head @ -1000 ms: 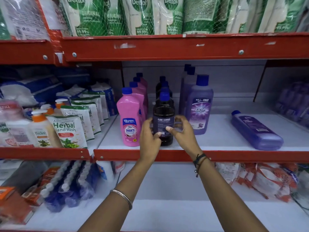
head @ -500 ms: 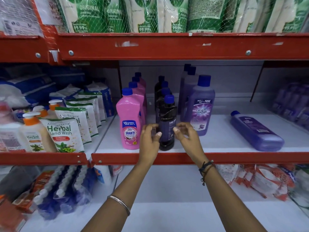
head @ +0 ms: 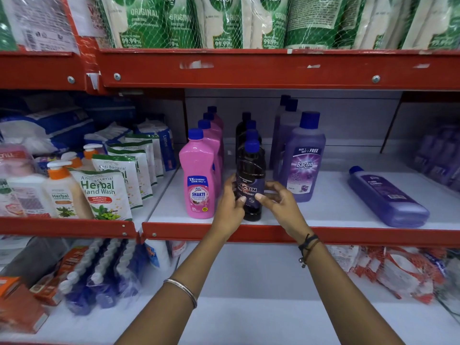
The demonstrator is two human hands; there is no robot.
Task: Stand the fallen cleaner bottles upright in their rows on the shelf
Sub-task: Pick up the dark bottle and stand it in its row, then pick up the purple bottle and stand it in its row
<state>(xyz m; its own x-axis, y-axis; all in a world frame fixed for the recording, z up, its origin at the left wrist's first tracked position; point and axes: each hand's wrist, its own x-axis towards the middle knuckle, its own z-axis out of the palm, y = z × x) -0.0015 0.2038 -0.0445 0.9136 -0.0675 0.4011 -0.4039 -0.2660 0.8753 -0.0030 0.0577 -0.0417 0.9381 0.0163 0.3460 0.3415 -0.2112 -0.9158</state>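
A black Bactin cleaner bottle (head: 250, 175) with a blue cap stands upright at the front of the middle row on the white shelf (head: 323, 212). My left hand (head: 230, 202) grips its left side and my right hand (head: 278, 202) touches its right side with the fingertips. Left of it is a row of pink Shakti bottles (head: 199, 180), to the right a row of upright purple Bactin bottles (head: 302, 160). Another purple bottle (head: 385, 195) lies on its side further right on the shelf, cap pointing to the back.
A red rail (head: 373, 235) edges the shelf front. Herbal hand wash pouches (head: 104, 192) and pump bottles (head: 59, 188) fill the left bay. Green Dettol pouches (head: 224, 21) sit on the shelf above. Packets (head: 398, 270) lie on the lower shelf.
The black bottle has been turned between my hands, so its Bactin front label now faces me. Both hands stay at its sides.
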